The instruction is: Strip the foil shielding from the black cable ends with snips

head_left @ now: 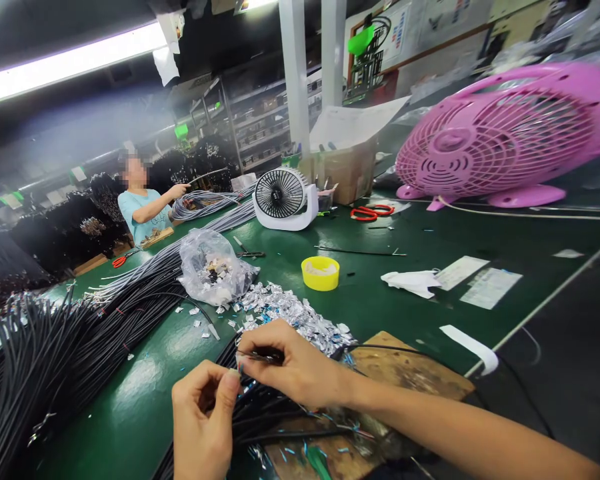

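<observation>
- Head view: the left hand (205,417) has thumb and forefinger pinched together; what sits between them is too small to tell.
- The right hand (297,370) is just beside it, fingers closed on a thin dark item (267,359) — its exact kind cannot be told.
- The black cables (260,417) lie under and between both hands, partly over a worn wooden board (405,373) on the green table (365,307).
- Silvery foil scraps (290,313) are heaped just beyond the right hand; a clear plastic bag (210,267) stands beside the heap.
- A yellow tub (320,275) is behind the scraps, with a white fan (280,200) farther back.
- A large cable bundle (45,373) fills the left side.
- Farther off, a co-worker (147,210) holds a long strand — well apart from these hands.
</observation>
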`<action>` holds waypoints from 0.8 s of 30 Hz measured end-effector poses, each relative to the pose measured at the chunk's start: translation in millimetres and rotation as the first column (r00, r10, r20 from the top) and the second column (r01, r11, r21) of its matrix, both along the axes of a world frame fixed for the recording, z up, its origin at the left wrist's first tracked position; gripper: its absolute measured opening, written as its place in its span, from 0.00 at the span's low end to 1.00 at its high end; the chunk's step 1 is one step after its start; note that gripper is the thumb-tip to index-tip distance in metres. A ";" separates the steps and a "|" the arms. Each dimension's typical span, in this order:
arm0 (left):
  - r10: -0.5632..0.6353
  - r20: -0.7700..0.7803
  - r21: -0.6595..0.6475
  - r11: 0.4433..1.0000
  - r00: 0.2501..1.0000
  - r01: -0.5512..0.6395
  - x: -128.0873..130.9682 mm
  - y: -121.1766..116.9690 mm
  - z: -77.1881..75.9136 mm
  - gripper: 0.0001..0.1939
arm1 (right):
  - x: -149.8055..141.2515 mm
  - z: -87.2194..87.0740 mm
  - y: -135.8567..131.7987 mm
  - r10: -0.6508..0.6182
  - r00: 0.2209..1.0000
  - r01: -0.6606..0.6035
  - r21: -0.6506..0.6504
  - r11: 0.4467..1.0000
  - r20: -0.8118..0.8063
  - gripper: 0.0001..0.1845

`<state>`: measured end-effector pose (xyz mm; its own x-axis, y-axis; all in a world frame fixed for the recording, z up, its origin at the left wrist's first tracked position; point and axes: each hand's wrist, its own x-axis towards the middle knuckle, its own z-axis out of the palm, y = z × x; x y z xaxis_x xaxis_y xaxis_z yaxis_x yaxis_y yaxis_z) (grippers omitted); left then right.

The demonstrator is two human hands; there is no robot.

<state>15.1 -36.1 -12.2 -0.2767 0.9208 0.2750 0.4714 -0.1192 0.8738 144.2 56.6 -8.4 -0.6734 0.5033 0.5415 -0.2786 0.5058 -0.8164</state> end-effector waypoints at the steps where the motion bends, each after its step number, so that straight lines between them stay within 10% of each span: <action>1: -0.003 -0.007 0.004 1.000 1.000 0.003 0.2 -0.3 0.0 0.20 | 0.2 0.3 -0.2 0.019 1.000 -0.019 0.010 1.000 0.004 0.13; 9: 0.065 -0.005 0.005 0.998 0.998 -0.065 0.2 1.5 -4.1 0.24 | -0.8 -15.9 4.0 -0.103 0.967 0.214 0.525 0.824 -0.232 0.05; 17: 0.013 0.097 -0.062 0.998 0.995 -0.007 -6.0 3.7 -6.4 0.24 | -0.7 -11.2 2.0 -0.372 0.910 0.405 0.197 0.893 -0.184 0.04; 24: -0.121 0.167 -0.128 0.981 0.979 0.143 -11.9 2.7 -1.0 0.22 | 0.8 -10.9 2.9 -0.223 0.961 0.266 0.318 0.910 -0.165 0.05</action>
